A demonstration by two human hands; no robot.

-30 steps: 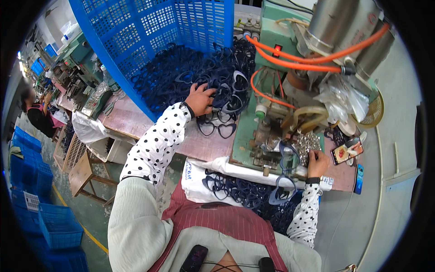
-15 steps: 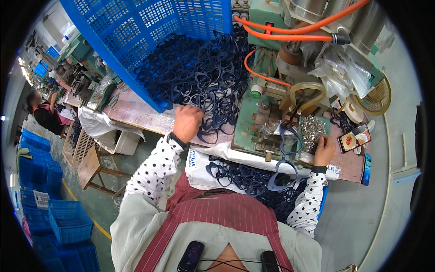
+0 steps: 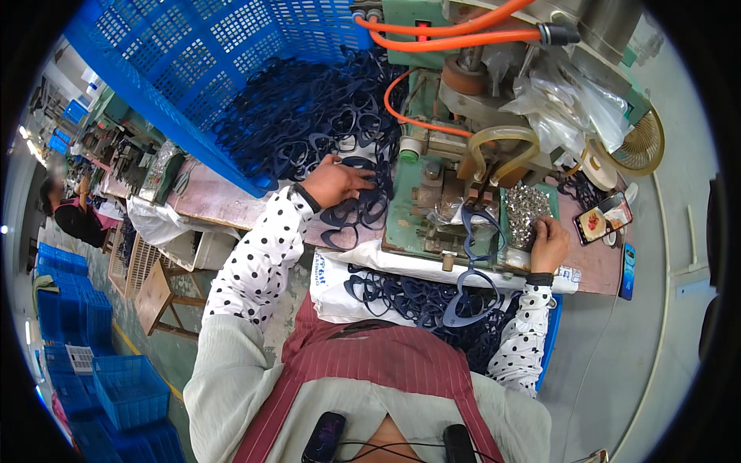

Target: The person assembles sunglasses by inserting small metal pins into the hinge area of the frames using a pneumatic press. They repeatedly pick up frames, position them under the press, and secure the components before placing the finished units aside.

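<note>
My left hand reaches into the near edge of a heap of dark blue heart-shaped eyeglass frames. Its fingers are stretched out and touch the frames there. At the right, my right hand is by a tray of small shiny metal pieces, with thumb and fingers curled together; whatever is between them is too small to name. Between my hands, one dark blue eyeglass frame hangs from the head of a green press machine, with neither hand on it.
A large blue basket stands behind the heap. More frames lie on a white sack in front of me. Orange hoses cross above the machine. A lit phone and small fan are at the right. Someone sits far left.
My left hand has moved onto the frames with fingers spreading out, and several frames at the heap's near edge have shifted. My right hand stays at the metal pieces. The view has shifted slightly.
</note>
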